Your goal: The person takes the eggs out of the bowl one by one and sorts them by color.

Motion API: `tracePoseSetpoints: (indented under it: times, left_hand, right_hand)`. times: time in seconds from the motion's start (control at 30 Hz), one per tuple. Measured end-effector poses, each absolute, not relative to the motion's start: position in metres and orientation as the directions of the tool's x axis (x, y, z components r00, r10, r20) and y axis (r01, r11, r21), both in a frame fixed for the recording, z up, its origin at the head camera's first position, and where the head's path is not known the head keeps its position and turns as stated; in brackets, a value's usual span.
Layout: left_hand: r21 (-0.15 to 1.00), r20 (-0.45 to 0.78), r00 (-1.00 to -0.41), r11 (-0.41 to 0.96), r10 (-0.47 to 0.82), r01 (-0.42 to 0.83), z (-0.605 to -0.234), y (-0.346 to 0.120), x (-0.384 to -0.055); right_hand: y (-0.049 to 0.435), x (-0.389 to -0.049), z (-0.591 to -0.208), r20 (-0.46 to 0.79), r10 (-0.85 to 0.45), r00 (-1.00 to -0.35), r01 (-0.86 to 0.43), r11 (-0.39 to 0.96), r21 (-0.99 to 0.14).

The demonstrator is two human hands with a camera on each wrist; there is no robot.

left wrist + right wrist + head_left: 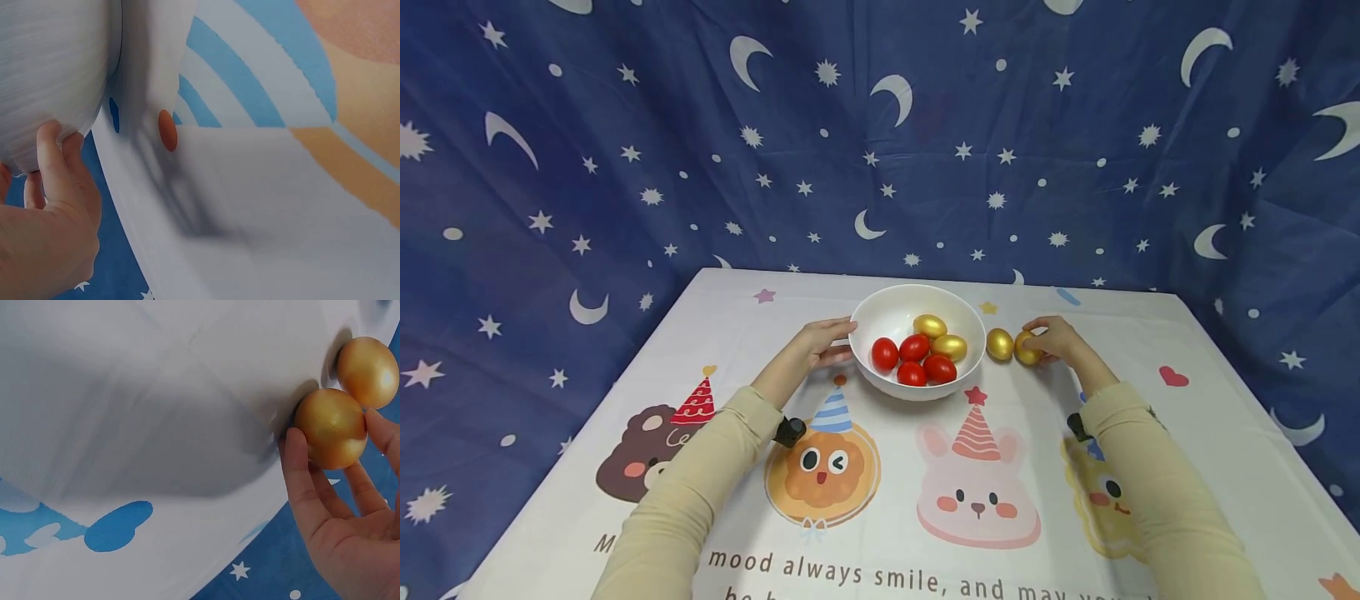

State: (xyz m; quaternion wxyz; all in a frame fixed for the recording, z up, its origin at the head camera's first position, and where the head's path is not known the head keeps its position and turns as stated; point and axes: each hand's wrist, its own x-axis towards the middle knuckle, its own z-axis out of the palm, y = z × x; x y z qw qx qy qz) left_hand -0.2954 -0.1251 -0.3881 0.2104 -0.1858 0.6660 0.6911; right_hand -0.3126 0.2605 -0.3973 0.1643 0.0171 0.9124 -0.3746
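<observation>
A white bowl point(917, 390) stands on the table with several red eggs point(885, 355) and two golden eggs point(929, 326) inside. My left hand point(822, 343) holds the bowl by its left side; in the left wrist view the fingertips point(50, 132) lie against its outer wall. Right of the bowl, my right hand point(1054, 340) pinches a golden egg point(331, 429) between fingers and thumb, low over the tablecloth. Another golden egg point(1000, 344) lies between that egg and the bowl, right beside the held one.
The white tablecloth point(865, 575) carries printed cartoon faces, party hats and lettering. Behind the table hangs a dark blue curtain point(820, 108) with white moons and stars. A small dark camera sits at each wrist, the left one point(790, 432) just above the cloth.
</observation>
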Motion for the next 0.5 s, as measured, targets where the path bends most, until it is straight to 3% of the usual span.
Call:
tracePoseSetpoints:
  times: [0.5]
  left_hand:
    - [0.838,-0.544,-0.838,-0.015,0.035,-0.545,-0.3882,-0.1254,-0.2974]
  right_hand:
    - [0.2572,-0.3111,-0.3912,-0.316,-0.089,-0.945,0.142,0.757,-0.637]
